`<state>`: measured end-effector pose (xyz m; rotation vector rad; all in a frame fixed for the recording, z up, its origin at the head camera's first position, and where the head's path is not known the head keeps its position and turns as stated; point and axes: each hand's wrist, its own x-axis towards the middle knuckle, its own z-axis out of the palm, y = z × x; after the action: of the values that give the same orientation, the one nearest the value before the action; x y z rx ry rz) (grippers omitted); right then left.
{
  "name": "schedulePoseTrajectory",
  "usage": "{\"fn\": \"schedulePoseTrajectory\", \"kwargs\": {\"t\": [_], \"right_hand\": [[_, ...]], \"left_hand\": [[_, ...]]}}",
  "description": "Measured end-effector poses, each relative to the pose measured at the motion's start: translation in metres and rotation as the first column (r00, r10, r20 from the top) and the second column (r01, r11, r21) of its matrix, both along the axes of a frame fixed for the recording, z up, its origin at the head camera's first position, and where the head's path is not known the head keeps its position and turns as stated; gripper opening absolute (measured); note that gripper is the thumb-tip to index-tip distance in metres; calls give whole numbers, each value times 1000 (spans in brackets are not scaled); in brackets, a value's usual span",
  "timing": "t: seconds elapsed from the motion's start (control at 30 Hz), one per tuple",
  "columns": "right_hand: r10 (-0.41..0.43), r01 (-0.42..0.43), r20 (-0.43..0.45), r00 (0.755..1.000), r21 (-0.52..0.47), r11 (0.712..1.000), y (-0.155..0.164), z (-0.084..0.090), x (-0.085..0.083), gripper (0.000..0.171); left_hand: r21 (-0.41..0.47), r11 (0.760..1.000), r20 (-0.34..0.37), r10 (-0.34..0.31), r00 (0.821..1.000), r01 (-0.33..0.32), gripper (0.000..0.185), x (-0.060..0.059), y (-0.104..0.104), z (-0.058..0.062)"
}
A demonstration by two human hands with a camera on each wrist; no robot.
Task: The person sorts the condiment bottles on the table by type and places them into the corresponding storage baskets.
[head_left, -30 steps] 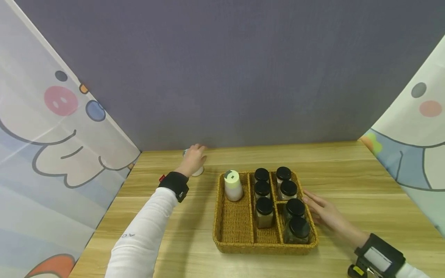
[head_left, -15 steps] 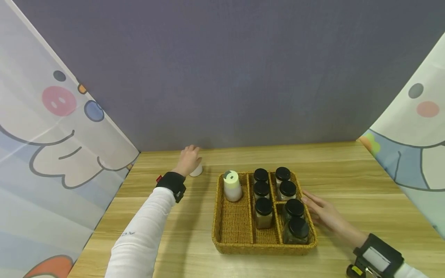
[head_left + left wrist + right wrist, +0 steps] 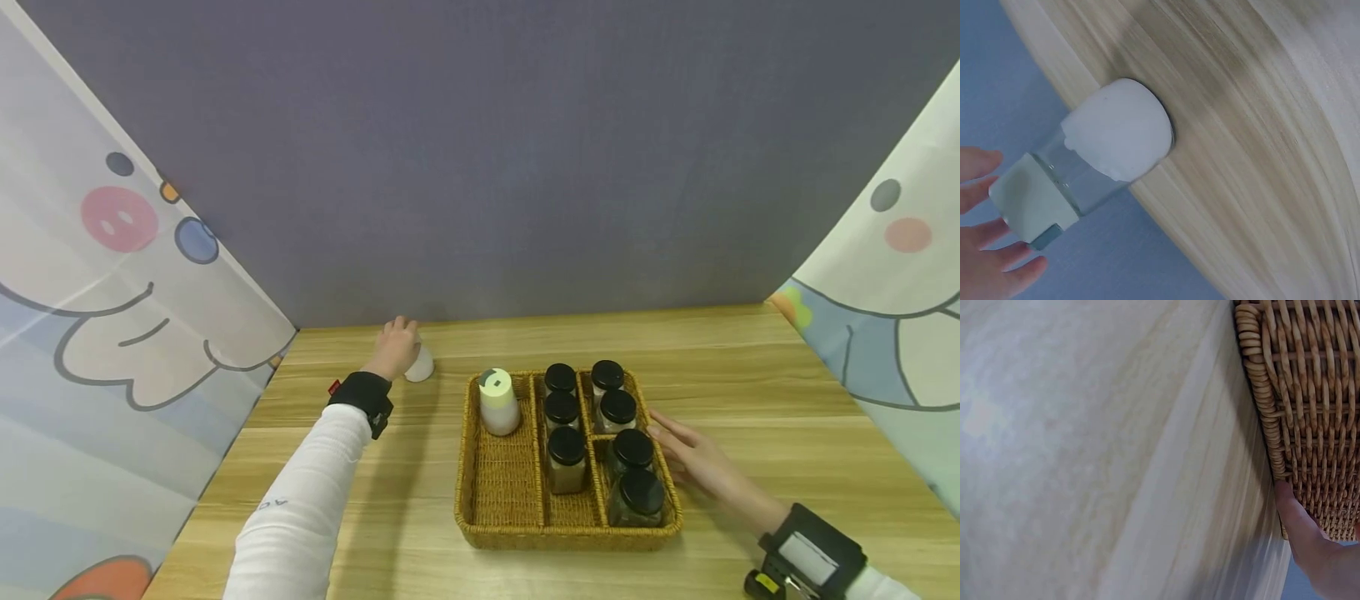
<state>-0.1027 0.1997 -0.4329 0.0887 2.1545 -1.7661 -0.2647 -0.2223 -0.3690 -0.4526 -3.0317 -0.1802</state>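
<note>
A glass shaker jar (image 3: 422, 365) (image 3: 1116, 134) with white contents and a pale green lid stands on the wooden table (image 3: 420, 500), near its back edge. My left hand (image 3: 393, 342) (image 3: 988, 250) is on top of it, fingertips round the lid. To the right sits a woven basket (image 3: 468, 467) (image 3: 1310, 425). It holds a second white shaker (image 3: 498, 404) in its left compartment and several black-lidded jars (image 3: 566, 446). My right hand (image 3: 686, 454) (image 3: 1300, 525) lies flat, fingers straight against the basket's right wall.
A grey wall (image 3: 487, 167) closes the back of the table just behind the shaker. Cartoon-print curtains hang on the left (image 3: 112, 317) and right (image 3: 885, 292). Bare wood lies in front of the basket and to its right.
My left hand has shifted slightly left over the shaker, so more of the jar shows beside it. The right hand and basket have kept their places.
</note>
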Motion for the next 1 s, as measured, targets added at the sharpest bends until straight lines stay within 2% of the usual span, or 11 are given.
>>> {"fn": "schedulePoseTrajectory", "kwargs": {"t": [0.37,0.6,0.87,0.9,0.93,1.0], "right_hand": [[5,-5,-4,1000,-2,1000,-1,0,1,63],[-4,4,-2,1000,-12,1000,-1,0,0,64],[-1,1,-15,1000,-9,1000,-1,0,0,64],[0,-1,-16,1000,-8,1000,-1,0,0,64],[0,0,-15,1000,-4,1000,-1,0,0,64],[-4,4,-10,1000,-6,1000,-1,0,0,63]], "left_hand": [[64,998,4,-9,1000,9,34,-1,-7,-1],[124,992,86,18,996,-28,34,1,-9,3],[154,988,127,9,992,-28,33,0,-12,7],[153,988,128,5,992,-24,33,0,-13,7],[155,988,91,-21,996,6,32,-4,-16,2],[156,988,103,-21,994,5,33,-6,-17,3]]}}
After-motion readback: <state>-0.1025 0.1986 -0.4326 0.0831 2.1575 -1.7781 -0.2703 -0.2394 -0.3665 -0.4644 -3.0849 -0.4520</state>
